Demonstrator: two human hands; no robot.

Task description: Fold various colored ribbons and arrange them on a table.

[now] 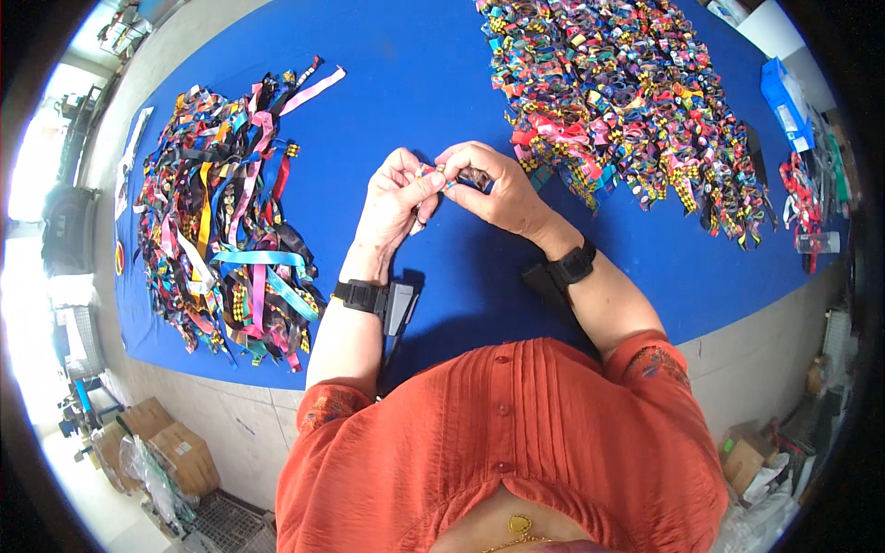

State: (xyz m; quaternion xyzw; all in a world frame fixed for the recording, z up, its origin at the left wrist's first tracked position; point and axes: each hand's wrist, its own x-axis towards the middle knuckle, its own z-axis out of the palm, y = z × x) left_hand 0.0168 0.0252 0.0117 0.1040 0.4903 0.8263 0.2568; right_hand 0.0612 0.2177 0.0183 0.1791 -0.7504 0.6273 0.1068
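Note:
Both of my hands meet over the blue table, closed in pinches on a small, colourful ribbon strip [431, 171]. My left hand [398, 194] grips it between thumb and fingers, and an end of the strip shows below the fingers. My right hand [495, 189] pinches the strip from the other side, where it seems to curve into a loop; my fingers partly hide it. To the left lies a loose pile of multicoloured ribbon strips [205, 230]. On the right, many looped ribbons [636, 101] lie packed in dense rows.
The blue cloth-covered table [396, 83] spreads under everything. A blue plastic bin [785, 103] stands at its right edge, above a bundle of red ribbons [800, 198] and a clear cylinder [818, 242]. Cardboard boxes [182, 456] sit on the floor at lower left.

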